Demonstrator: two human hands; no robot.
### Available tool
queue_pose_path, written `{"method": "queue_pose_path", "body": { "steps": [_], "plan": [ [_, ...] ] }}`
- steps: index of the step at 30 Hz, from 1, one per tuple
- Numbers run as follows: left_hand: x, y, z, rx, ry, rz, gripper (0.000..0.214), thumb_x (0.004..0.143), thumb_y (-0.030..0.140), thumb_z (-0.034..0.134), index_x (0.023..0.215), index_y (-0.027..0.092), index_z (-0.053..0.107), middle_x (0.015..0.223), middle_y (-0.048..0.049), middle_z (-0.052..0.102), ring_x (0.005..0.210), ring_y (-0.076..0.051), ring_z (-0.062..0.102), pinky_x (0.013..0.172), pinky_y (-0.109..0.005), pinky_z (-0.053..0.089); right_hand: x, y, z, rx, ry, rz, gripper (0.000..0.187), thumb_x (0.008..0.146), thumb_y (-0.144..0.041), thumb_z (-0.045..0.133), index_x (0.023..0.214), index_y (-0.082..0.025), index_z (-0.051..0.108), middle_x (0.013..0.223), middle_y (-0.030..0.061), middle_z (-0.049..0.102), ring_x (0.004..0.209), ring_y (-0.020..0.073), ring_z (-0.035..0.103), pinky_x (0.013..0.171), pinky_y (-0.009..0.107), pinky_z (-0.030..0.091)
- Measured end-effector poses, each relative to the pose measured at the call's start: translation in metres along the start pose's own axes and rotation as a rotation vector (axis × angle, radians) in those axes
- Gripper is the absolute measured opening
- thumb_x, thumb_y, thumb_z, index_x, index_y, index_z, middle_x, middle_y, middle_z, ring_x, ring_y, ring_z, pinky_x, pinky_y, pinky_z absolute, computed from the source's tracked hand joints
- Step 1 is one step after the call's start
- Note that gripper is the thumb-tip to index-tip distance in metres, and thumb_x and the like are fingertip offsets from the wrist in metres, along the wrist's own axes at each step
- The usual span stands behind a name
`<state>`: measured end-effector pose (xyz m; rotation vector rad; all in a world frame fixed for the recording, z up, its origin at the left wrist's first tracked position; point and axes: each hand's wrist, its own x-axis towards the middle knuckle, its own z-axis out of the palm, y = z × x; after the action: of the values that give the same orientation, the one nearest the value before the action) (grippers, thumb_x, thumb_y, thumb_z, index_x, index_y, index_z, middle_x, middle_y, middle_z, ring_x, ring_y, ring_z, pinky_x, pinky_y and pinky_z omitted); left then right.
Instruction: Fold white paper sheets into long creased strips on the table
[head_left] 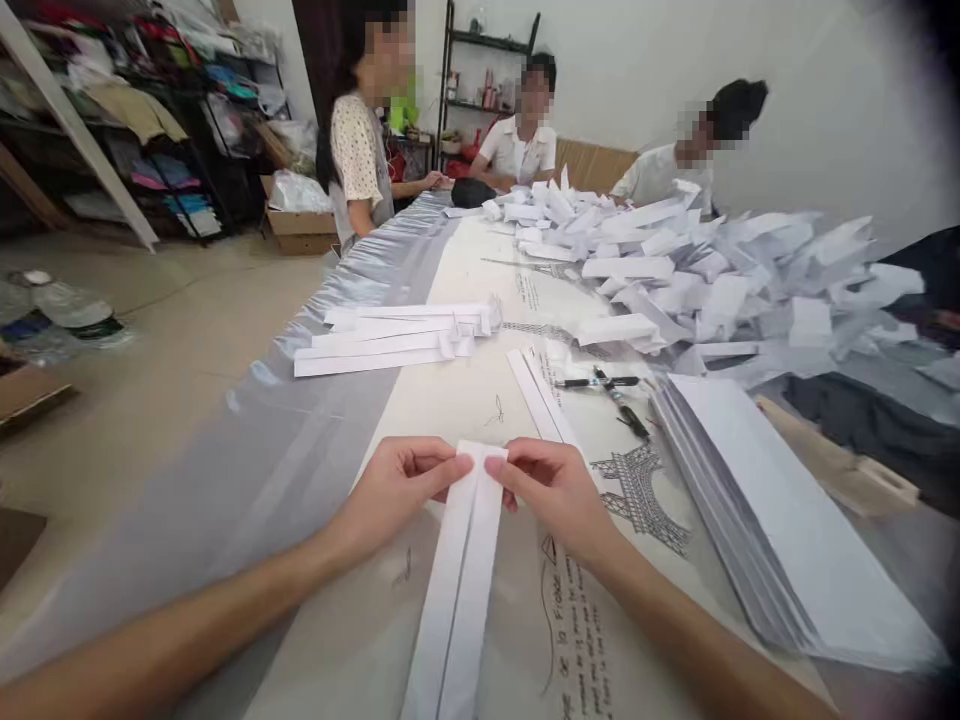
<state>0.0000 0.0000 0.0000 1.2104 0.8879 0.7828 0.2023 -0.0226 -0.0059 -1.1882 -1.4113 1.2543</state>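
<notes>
A long white paper strip [457, 590] runs from my hands toward the bottom edge, its two long sides folded in so that a seam shows down the middle. My left hand [409, 485] pinches its far end at the left corner, thumb on top. On the right corner of that same end, my right hand [551, 490] grips with the thumb on top and fingers beneath. Just beyond my right hand lies another folded paper strip [536, 395]. Farther off to the left rests a small stack of folded strips [390, 335] with bent ends.
A large heap of folded white papers [675, 260] covers the table's far right. Pens [619, 395] lie near a stack of white paper sheets [795, 510]. Three people sit or stand around the far end. The printed tablecloth [345, 600] has a ruffled left edge.
</notes>
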Motion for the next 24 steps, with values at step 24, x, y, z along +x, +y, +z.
{"method": "queue_pose_path", "body": {
  "steps": [24],
  "plan": [
    [-0.007, -0.005, 0.008, -0.038, -0.075, -0.042, 0.030, 0.090, 0.040, 0.074, 0.073, 0.016, 0.071, 0.072, 0.0003, 0.068, 0.070, -0.013, 0.064, 0.075, -0.026, 0.056, -0.007, 0.006, 0.017, 0.001, 0.202, -0.026, 0.025, 0.092, -0.041, 0.071, 0.077, -0.021, 0.072, 0.068, -0.0021, 0.059, 0.065, 0.0142, 0.050, 0.060, 0.028, 0.041]
  ]
}}
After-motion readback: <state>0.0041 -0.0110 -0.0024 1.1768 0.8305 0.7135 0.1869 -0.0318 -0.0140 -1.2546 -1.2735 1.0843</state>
